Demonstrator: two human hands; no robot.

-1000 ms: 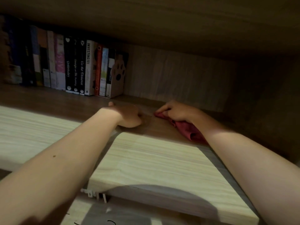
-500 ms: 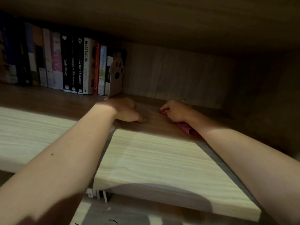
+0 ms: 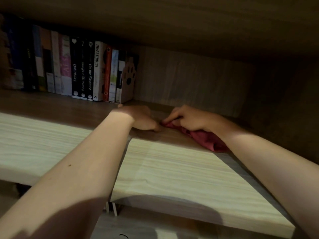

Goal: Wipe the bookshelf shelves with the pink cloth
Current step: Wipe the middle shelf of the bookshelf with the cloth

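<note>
Closing rightward, left hand (image 3: 141,118) meets right hand (image 3: 189,118), both hands pinching pink cloth (image 3: 205,138) near "INVESTING101" book (image 3: 97,71).

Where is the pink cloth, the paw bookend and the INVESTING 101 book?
pink cloth (image 3: 207,139): head view, on its bunched lower end.
paw bookend (image 3: 128,75): head view, on the paw print.
INVESTING 101 book (image 3: 97,71): head view, on its white spine.

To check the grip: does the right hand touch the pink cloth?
Touching. The head view shows the right hand, fingers curled, gripping the pink cloth, with no gap between them, on the shelf.
</note>
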